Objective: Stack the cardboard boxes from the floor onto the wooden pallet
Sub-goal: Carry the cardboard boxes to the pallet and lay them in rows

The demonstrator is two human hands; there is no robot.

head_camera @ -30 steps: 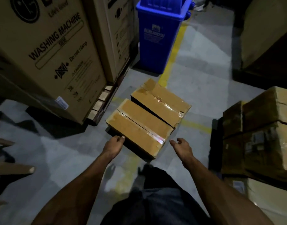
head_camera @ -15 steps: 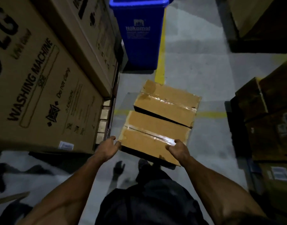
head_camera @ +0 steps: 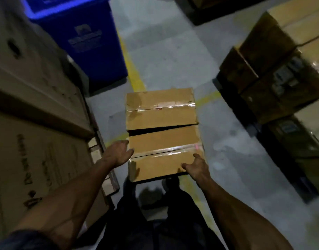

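Note:
Two taped brown cardboard boxes lie side by side on the grey floor in front of me. On the near box (head_camera: 164, 156), my left hand (head_camera: 118, 154) grips the left side with the thumb over the top edge. My right hand (head_camera: 197, 166) grips its near right corner, thumb on top. The fingers of both hands are hidden by the box. A dark gap separates it from the far box (head_camera: 159, 109). Wooden pallet blocks (head_camera: 94, 152) show under the big cartons on the left.
Tall washing-machine cartons (head_camera: 37, 141) wall off the left side. A blue plastic bin (head_camera: 83, 40) stands behind them. Stacked wrapped boxes (head_camera: 274, 82) fill the right. A yellow floor line (head_camera: 135, 76) runs under the two boxes. My legs are just behind the near box.
I have stepped closer and the view has swung so the boxes lie square to me. Both hands have gone from reaching towards the near box to holding its left side and right corner.

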